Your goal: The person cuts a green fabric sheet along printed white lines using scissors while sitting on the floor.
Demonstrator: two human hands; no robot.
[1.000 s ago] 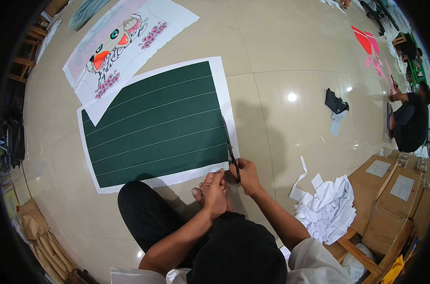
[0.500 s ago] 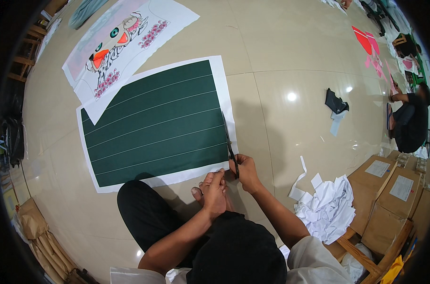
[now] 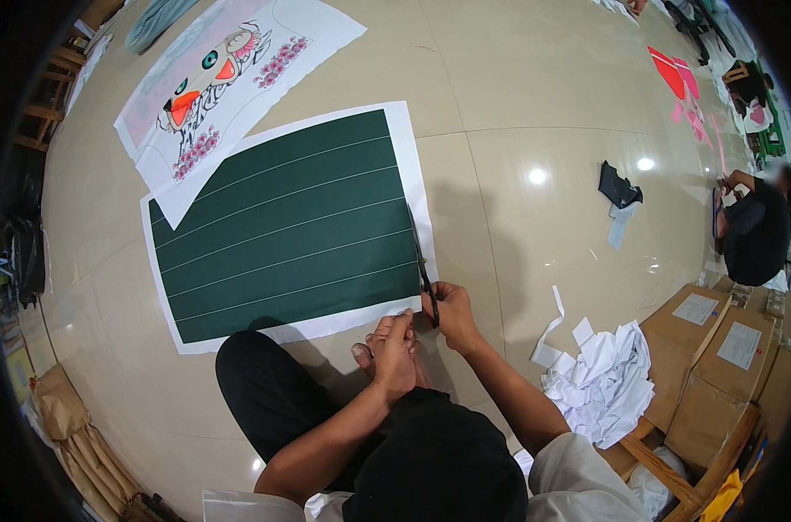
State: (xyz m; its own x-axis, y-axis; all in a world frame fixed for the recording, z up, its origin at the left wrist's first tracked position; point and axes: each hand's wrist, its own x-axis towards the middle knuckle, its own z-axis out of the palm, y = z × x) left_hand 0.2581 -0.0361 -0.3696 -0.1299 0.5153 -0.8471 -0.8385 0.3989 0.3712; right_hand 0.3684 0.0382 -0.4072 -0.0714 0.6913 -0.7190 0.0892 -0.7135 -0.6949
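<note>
A green sheet with thin pale lines and a white border (image 3: 282, 235) lies on the floor. My right hand (image 3: 451, 320) is closed on black-handled scissors (image 3: 426, 275) at the sheet's lower right, with the long blades pointing up along the border between green and white. My left hand (image 3: 393, 355), just left of them, pinches the sheet's lower edge, above my bare foot (image 3: 361, 355). A white sheet printed with a cartoon animal face and pink flowers (image 3: 213, 87) overlaps the green sheet's top left corner.
Cardboard boxes (image 3: 721, 365) on a wooden frame and crumpled white paper (image 3: 597, 383) lie at right. Dark scraps (image 3: 618, 184) and pink pieces (image 3: 687, 87) lie beyond. A person in black (image 3: 752, 239) squats at far right. Brown paper (image 3: 73, 418) is at lower left.
My right hand and the scissors have moved slightly upward along the sheet's right border. My left hand is unmoved. The person at right has shifted posture slightly.
</note>
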